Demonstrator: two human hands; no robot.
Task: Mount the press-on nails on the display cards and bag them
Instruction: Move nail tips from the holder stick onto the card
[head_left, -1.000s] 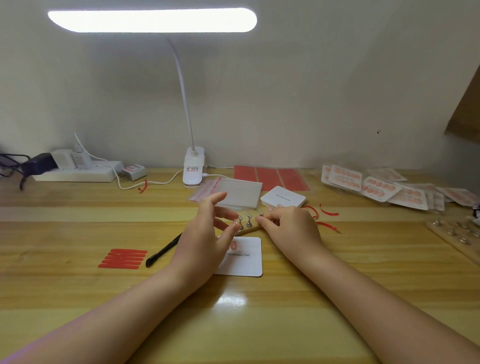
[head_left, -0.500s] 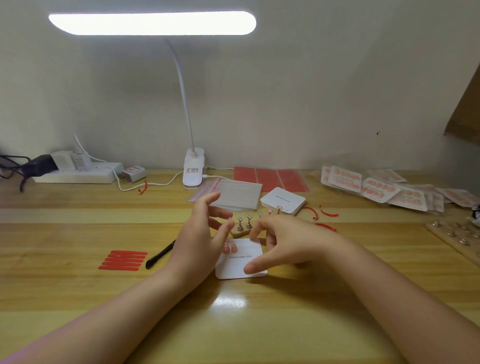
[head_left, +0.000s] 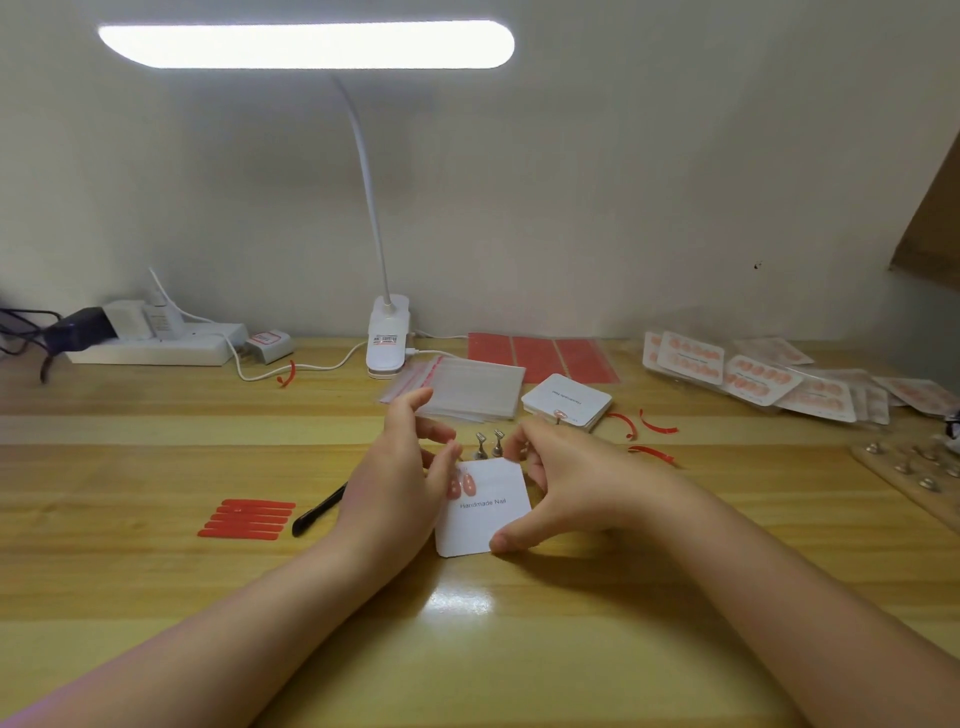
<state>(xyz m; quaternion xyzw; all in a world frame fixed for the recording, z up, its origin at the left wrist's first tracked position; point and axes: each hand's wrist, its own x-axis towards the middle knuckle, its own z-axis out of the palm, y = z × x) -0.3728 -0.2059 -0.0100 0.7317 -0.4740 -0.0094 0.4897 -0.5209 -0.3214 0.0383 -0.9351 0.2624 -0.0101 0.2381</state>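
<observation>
A white display card (head_left: 488, 519) printed "Handmade Nail" lies on the wooden desk between my hands. Two pink press-on nails (head_left: 464, 484) sit at its upper left corner. My left hand (head_left: 395, 467) hovers at the card's left edge with fingers spread and its thumb tip beside the nails. My right hand (head_left: 571, 483) holds the card's right side, with the thumb on the lower right corner and curled fingers over the upper right edge. Just behind the card stands a small nail stand (head_left: 488, 447) with metal holders, partly hidden by my fingers.
Behind my hands are clear bags (head_left: 467, 392), a stack of blank cards (head_left: 566, 400) and red adhesive sheets (head_left: 540, 353). Bagged finished cards (head_left: 753, 379) lie at the back right, with a wooden holder board (head_left: 914, 473) in front of them. Red strips (head_left: 247, 519) and a black tool (head_left: 317, 512) lie left.
My right hand left the nail stand and came down onto the card's right side. A second pink nail now sits on the card. The card has turned slightly.
</observation>
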